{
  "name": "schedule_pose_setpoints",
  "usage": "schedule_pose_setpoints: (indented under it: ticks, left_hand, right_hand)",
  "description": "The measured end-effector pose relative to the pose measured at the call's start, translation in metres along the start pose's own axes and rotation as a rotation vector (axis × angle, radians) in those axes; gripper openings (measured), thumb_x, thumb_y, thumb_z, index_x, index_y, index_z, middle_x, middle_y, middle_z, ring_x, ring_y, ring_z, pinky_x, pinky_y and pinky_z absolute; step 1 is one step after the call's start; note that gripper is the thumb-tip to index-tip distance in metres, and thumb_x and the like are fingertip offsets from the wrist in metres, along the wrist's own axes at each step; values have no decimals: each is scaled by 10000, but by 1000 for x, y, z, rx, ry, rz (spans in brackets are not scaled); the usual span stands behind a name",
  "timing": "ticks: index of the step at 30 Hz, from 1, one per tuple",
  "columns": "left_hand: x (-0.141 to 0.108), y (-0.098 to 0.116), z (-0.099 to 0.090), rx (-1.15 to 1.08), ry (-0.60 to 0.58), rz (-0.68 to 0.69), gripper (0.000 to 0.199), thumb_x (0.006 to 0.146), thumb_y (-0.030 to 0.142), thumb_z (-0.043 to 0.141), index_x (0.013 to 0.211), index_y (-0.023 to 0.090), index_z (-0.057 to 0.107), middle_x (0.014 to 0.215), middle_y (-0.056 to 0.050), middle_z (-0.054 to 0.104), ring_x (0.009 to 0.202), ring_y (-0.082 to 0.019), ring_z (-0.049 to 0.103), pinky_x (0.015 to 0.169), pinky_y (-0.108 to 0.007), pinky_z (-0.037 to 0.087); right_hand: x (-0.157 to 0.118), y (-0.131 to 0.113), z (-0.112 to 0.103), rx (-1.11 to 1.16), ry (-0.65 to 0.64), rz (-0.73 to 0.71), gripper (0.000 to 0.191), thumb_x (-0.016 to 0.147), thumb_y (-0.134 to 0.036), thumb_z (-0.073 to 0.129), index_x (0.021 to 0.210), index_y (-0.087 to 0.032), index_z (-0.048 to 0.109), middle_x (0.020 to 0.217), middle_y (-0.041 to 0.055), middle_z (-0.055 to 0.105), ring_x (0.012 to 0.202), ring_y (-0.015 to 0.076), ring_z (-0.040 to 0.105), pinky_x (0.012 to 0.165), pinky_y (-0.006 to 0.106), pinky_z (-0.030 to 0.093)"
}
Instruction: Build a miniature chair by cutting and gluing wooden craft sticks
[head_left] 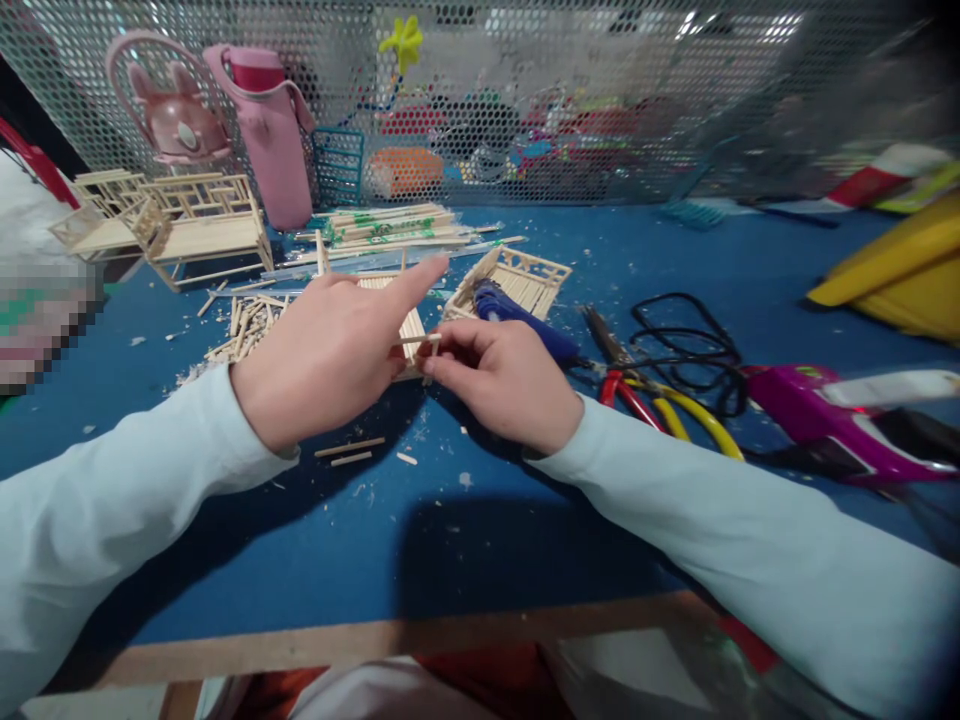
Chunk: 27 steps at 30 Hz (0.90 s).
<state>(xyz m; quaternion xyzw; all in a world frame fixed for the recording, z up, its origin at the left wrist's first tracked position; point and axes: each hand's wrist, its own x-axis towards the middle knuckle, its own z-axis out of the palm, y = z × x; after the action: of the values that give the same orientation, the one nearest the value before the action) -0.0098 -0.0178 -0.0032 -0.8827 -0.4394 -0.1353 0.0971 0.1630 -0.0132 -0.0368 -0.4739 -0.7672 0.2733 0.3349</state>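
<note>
A small slatted model [413, 328] made of thin wooden sticks stands between my hands on the blue tabletop. My left hand [330, 345] covers its left part; the index finger points out to the right, while the thumb and the other fingers close on a stick at its near edge. With thumb and fingertips, my right hand [502, 375] pinches the model's near right corner, where a short upright stick shows. Just behind the right hand lies a similar stick model [525, 280], with a dark blue tool [532, 325] leaning across it. Both hands hide parts of the held model.
Two finished-looking stick benches [210, 235] stand at back left near a pink bottle [274, 140]. Cut sticks [251, 325] and wrapped sticks [390, 228] lie behind my left hand. Red-handled pliers [626, 395], yellow-handled pliers [697, 425], a black cord [686, 330] and a purple tool [817, 410] lie right.
</note>
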Motion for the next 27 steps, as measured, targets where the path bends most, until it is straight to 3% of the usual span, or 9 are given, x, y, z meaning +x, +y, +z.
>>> schedule_pose_setpoints:
  ticks: [5,10,27]
  left_hand:
    - [0,0,1,-21,23,8,661,817,179,561,1431,150,317,850,-50,733,937,-235,654,804,-341,465]
    - [-1,-2,3,-41,57,23,638,809,172,565,1411,157,354,846,-44,734,915,-230,660,797,-336,465]
    - [1,-1,0,2,-5,10,652,826,219,553,1435,160,325,920,-66,734,946,-252,652,774,-332,459]
  right_hand:
    - [1,5,3,193,-36,41,96,742,-176,591,738,-130,676,630,-4,596,582,102,478,587,250,389]
    - [2,7,5,219,-32,50,117,743,-198,603,750,-129,698,676,13,638,621,114,513,636,269,410]
    - [3,4,2,211,-68,66,92,721,-187,608,739,-118,667,539,-58,450,518,71,354,526,245,285]
